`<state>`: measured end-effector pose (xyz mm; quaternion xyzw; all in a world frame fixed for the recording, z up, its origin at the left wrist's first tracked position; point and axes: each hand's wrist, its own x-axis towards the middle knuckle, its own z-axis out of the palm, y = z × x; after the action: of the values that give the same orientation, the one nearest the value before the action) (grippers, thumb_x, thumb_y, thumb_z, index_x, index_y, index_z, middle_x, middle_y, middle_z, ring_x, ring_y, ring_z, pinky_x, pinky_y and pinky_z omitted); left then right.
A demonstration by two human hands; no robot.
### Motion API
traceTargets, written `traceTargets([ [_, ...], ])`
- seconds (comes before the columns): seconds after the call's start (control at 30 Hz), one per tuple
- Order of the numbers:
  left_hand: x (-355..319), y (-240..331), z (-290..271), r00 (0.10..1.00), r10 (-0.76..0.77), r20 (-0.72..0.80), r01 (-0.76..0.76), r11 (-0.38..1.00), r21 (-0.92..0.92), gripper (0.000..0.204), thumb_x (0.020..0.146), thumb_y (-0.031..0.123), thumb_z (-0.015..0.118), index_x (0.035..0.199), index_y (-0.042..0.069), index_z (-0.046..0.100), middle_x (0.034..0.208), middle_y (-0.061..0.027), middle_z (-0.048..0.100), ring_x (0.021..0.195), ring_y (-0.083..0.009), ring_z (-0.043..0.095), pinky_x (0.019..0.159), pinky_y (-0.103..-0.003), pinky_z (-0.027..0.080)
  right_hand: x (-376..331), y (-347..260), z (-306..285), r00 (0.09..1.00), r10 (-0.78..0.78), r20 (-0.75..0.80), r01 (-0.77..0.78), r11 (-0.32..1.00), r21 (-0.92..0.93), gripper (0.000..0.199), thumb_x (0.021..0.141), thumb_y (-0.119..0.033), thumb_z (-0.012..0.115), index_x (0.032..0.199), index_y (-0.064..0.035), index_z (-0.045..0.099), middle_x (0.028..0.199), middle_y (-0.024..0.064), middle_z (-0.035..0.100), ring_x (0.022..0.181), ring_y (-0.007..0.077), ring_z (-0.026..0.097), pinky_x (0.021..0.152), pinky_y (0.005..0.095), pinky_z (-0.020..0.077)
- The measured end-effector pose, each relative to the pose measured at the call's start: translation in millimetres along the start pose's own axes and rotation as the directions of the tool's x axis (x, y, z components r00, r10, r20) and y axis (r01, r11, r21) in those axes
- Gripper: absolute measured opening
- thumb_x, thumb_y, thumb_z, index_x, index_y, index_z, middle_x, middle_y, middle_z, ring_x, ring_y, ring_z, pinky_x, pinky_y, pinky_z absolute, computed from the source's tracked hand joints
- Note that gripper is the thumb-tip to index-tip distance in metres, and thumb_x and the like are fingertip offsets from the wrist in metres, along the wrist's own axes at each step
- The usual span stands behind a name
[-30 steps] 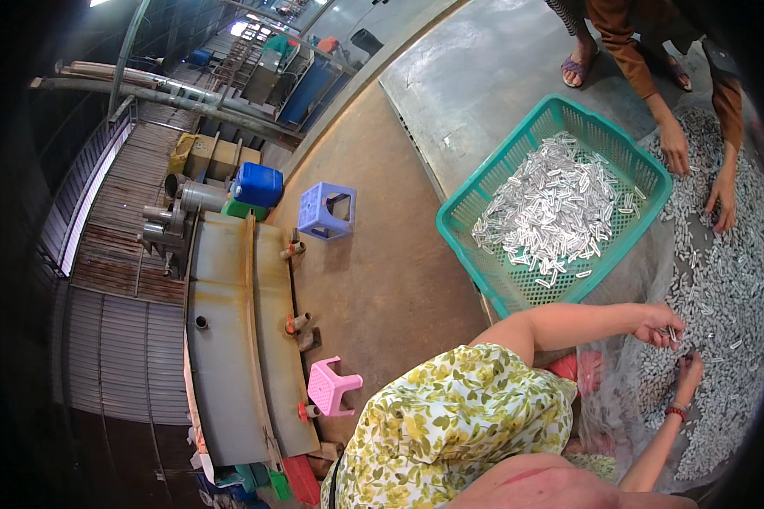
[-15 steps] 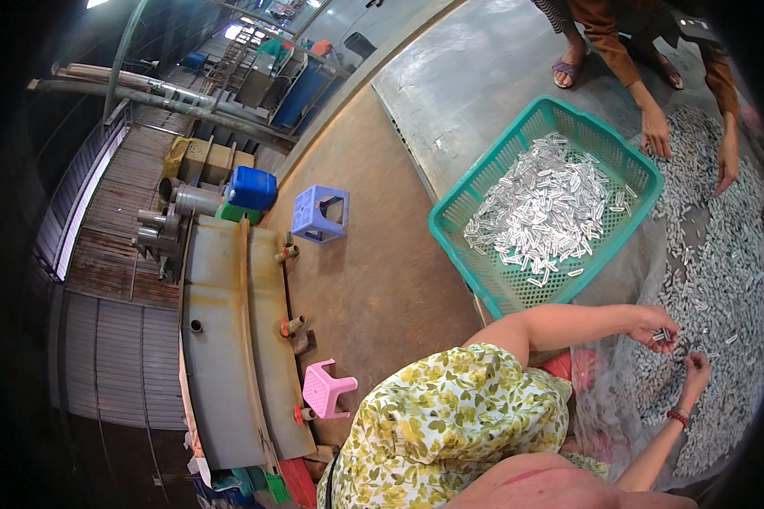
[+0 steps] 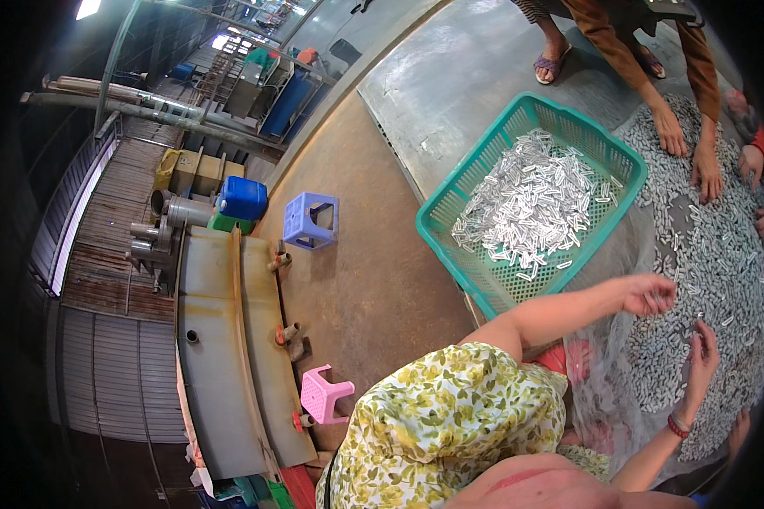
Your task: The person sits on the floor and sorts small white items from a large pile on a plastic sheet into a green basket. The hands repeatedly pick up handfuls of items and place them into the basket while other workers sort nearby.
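A wide heap of small silver-grey elongated pieces [image 3: 721, 280] covers clear plastic sheeting on my right. My left hand [image 3: 649, 294] is over the heap's near edge, its fingers loosely curled; what lies within them is too small to make out. Lower down, my right hand [image 3: 702, 356], with a red bead bracelet at the wrist, is just above the heap, fingers raised and apart. Beyond my left forearm stands a green plastic basket [image 3: 450, 259] holding a pile of shinier silver pieces [image 3: 539, 199].
At the far side, a co-worker's two hands [image 3: 688, 148] reach into the same heap; a red-sleeved hand [image 3: 751, 161] is at its right edge. A blue stool [image 3: 310, 220], a pink stool [image 3: 324, 394] and a long metal tank [image 3: 216, 339] stand on the left.
My left hand has moved up from the heap toward the basket; the pieces showing in it before are no longer visible. My right hand's fingers have spread. More co-workers' hands appear at the right.
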<state>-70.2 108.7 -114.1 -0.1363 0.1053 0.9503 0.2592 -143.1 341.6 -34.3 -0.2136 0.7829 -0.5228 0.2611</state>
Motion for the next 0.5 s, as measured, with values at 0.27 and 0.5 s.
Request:
traceTargets([
  [0.27,-131,157,5,0.272,0.843,-0.465,-0.002,0.483,0.875,0.024,0.08,0.029,0.053,0.077,0.006,0.059,0.063,-0.0059,0.053,0.054,-0.0192,0.052,0.045,-0.032,0.04,-23,47,-49,0.954,0.197,-0.226,-0.136,0.956,0.262,0.027,0.089,-0.013,0.054,0.113,-0.0009,0.059,0.1,0.0035,0.061,0.081,0.008,0.054,0.068,0.0188,0.0409],
  [0.5,-149,145,-20,0.11,0.979,0.173,0.781,-0.193,0.594,0.07,0.071,0.018,0.071,0.133,0.014,0.036,0.128,-0.0259,0.028,0.121,-0.0451,0.024,0.091,-0.062,0.028,-16,17,-55,0.922,0.22,-0.32,-0.266,0.958,-0.107,0.069,0.085,-0.026,0.059,0.143,-0.0177,0.022,0.127,0.0194,0.045,0.097,0.0229,0.056,0.066,0.0303,0.0524],
])
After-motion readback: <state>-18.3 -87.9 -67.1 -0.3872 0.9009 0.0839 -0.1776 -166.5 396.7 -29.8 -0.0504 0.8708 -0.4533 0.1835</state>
